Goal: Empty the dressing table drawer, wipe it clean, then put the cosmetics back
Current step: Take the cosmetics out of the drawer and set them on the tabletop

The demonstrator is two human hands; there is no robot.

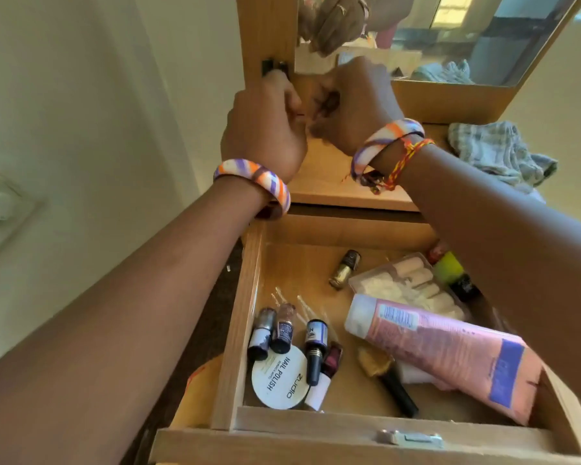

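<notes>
The drawer (239, 317) stands pulled out below the bench (319, 182), its light wood floor scattered with cosmetics. Along its left side lie three small dark bottles (282, 330) above a round white nail polish pad tub (279, 379). A gold nail polish bottle (344, 268) lies toward the back. A large pink tube (450, 354) slants across the right half, partly over a clear plastic pack (406, 283) of pale rolls. A black-handled brush (388, 377) lies under the tube's lower edge.

Both hands are raised over the bench's back left corner, at the mirror (450, 38) frame. The left hand (265, 129) has fingers curled; whether they grip anything cannot be told. The right hand (359, 102) is blurred, its fingers likewise unclear. A checked cloth (497, 152) lies crumpled at the bench's right.
</notes>
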